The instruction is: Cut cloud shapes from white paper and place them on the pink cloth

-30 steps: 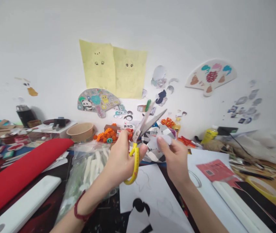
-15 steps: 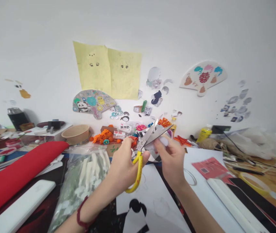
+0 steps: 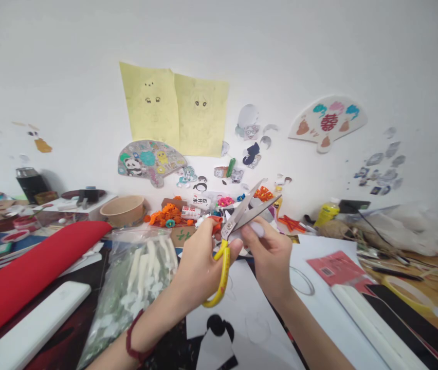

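Observation:
My left hand (image 3: 205, 257), with a dark red cord bracelet at the wrist, is closed around the yellow handles of the scissors (image 3: 224, 270). The steel blades are spread apart and point up to the right. Close by, my right hand (image 3: 271, 257) pinches a small pale piece (image 3: 258, 229), probably paper, against the lower blade; the fingers hide much of it. Below both hands lies a white sheet (image 3: 269, 313) with faint pencil outlines. On it rests a white paper cutout (image 3: 215, 349) with black round parts.
A clear bag of white-and-green stems (image 3: 134, 277) lies left, beside a white power bank (image 3: 37, 324) and a red cloth roll (image 3: 41, 277). A beige bowl (image 3: 122, 210) stands behind. On the right are a red packet (image 3: 338, 270) and a tape roll (image 3: 407, 295). Another hand shows at the right edge.
The view has shifted slightly, moving the scene a little to the right. The scissors stay spread in my left hand, and my right fingers have shifted slightly along the lower blade.

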Tool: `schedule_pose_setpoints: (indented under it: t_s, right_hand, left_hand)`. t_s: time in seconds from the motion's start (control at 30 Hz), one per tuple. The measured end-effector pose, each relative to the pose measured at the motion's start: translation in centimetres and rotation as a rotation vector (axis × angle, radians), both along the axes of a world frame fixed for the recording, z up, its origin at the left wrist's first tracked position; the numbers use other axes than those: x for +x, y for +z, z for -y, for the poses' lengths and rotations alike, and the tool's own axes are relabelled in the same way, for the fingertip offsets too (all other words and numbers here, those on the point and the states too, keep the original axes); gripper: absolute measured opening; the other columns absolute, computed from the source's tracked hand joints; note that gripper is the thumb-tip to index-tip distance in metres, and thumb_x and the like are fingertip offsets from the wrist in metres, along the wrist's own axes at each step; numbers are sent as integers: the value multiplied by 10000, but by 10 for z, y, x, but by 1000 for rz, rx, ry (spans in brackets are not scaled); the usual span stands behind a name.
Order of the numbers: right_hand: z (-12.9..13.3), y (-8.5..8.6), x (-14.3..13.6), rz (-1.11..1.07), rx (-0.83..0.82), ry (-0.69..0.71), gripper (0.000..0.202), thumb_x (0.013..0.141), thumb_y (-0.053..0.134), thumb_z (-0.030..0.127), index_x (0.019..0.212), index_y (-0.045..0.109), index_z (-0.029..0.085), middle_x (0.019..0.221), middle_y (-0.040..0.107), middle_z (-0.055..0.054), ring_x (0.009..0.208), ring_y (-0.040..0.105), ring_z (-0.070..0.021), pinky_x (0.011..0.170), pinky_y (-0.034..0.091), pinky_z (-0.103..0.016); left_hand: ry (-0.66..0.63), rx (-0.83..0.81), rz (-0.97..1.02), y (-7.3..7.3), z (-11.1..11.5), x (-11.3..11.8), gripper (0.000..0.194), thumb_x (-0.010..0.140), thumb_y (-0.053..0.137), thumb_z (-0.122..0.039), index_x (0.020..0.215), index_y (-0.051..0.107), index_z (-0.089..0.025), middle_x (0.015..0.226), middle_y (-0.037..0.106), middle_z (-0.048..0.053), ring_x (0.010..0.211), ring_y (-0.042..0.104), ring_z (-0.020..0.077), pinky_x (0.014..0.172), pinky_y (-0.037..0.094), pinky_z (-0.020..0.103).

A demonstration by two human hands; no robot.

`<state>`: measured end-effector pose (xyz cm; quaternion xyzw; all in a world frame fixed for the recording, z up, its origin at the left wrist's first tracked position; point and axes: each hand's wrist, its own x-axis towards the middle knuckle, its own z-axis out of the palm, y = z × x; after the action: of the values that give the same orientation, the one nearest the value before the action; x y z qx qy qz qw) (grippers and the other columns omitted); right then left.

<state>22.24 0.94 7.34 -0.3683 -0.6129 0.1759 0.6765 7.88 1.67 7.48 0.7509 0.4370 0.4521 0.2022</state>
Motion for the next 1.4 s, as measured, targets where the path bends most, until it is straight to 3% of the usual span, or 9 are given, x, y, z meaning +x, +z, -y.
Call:
schedule_pose_setpoints:
  t_s: [0.8, 1.13, 1.4]
  right_hand:
    - [4, 3, -3, 70, 84, -71, 205, 918, 598, 285, 744, 664, 198, 781, 642, -23, 695, 571, -169, 652, 438, -306]
    - [5, 4, 0, 74, 108, -34, 185, 927, 588, 235, 756, 653, 205, 784, 637, -13, 703, 555, -159, 633, 402, -294]
    - [7, 7, 4, 72, 141, -83, 200, 920, 602, 240, 726, 623, 196, 760, 628, -15, 669, 539, -152, 611, 389, -292]
  left_hand:
    - [21, 36, -25, 0, 2, 0, 289, 900, 517, -460, 813, 360, -233, 693, 509, -30, 610, 453, 159, 583, 326, 275]
    - [25, 42, -44, 1, 3, -1, 289, 905, 517, -473, 826, 375, -234, 696, 511, -23, 626, 479, 173, 586, 323, 274]
    - [60, 18, -106, 4, 1, -5, 319, 903, 490, -507, 817, 348, -235, 685, 477, -24, 604, 430, 169, 586, 285, 279]
